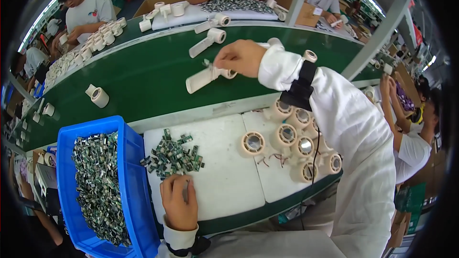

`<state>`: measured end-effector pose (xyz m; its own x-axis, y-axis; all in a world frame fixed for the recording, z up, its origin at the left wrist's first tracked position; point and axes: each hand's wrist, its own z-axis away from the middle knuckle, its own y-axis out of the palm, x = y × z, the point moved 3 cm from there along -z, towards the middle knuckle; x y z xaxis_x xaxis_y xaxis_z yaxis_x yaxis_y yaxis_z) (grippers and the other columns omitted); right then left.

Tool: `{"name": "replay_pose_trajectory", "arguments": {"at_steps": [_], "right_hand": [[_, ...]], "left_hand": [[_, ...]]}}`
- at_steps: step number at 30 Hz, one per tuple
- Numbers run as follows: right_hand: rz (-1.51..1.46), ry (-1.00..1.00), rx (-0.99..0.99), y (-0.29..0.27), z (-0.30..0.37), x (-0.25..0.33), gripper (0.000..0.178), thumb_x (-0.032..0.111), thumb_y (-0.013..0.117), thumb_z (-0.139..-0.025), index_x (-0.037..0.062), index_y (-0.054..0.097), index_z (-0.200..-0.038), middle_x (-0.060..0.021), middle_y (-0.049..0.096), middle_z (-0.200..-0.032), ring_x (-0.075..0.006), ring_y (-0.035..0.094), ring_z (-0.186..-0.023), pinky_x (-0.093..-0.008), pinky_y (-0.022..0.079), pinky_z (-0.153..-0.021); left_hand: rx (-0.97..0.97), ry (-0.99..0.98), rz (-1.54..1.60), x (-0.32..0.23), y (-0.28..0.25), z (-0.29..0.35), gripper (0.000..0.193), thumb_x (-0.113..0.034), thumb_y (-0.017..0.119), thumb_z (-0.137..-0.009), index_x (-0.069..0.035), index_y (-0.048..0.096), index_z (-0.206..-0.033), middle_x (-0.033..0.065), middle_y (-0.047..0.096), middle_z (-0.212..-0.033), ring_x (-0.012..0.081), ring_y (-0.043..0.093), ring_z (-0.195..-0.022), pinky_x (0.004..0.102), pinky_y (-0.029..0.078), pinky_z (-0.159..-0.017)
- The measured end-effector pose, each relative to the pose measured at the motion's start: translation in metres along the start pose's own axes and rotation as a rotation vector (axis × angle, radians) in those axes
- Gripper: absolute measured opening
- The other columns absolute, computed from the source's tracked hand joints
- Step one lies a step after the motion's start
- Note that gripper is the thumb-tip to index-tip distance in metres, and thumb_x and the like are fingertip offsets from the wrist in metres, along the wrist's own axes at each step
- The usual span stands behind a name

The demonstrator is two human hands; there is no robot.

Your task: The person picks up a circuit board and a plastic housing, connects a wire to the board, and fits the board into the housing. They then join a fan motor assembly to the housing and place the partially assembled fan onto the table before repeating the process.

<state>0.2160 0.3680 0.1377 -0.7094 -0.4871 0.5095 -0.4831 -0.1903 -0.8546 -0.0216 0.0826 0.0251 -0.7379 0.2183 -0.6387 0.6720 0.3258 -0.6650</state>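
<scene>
My right hand [241, 57] reaches over the green belt, its fingers pinched at the neck of a white fan housing [201, 80] with a flat handle and a round end. A small green part sticks up beside the fingertips. The hand hides part of the round end. My left hand [179, 203] rests on the white foam sheet [224, 181] with its fingers curled in. Whatever lies between thumb and forefinger is too small to make out. Just beyond it is a loose pile of small green circuit boards [174, 155].
A blue bin [138, 200] full of circuit boards stands at the left. Several round white fan housings [253, 143] with wires sit on the foam at right. More housings [99, 97] lie on the green belt [158, 81]. Across it, co-workers handle white parts. A grey post [373, 43] rises at right.
</scene>
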Motion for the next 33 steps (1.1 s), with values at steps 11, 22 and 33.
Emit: {"name": "replay_pose_trajectory", "arguments": {"at_steps": [11,22,33], "right_hand": [[0.837,0.261,0.052,-0.013,-0.042,-0.177,0.033,0.014,0.070,-0.085,0.0131,0.067,-0.117,-0.0157,0.069,-0.117,-0.0364,0.066,-0.105,-0.0444,0.053,-0.093],[0.338,-0.206,-0.256,-0.081,0.062,0.018,0.022,0.020,0.072,-0.088,0.0024,0.070,-0.101,-0.0143,0.071,-0.083,-0.0263,0.070,-0.076,-0.0360,0.054,-0.071],[0.358,-0.683,0.087,0.057,0.281,0.164,0.037,0.009,0.068,-0.070,0.0018,0.070,-0.106,-0.0096,0.070,-0.109,-0.0276,0.069,-0.100,-0.0324,0.058,-0.069]], "left_hand": [[0.014,-0.219,0.275,-0.009,-0.005,-0.009,0.028,0.008,0.065,-0.076,-0.001,0.069,-0.102,0.0136,0.065,-0.091,0.0230,0.063,-0.077,0.0316,0.052,-0.072],[0.004,-0.118,0.315,-0.008,-0.006,0.000,0.027,0.006,0.067,-0.076,0.000,0.070,-0.102,0.0126,0.065,-0.090,0.0216,0.062,-0.074,0.0313,0.052,-0.069],[-0.011,-0.043,0.208,-0.016,-0.006,0.025,0.026,0.004,0.065,-0.078,-0.002,0.068,-0.103,0.0132,0.062,-0.090,0.0265,0.062,-0.075,0.0329,0.051,-0.070]]}}
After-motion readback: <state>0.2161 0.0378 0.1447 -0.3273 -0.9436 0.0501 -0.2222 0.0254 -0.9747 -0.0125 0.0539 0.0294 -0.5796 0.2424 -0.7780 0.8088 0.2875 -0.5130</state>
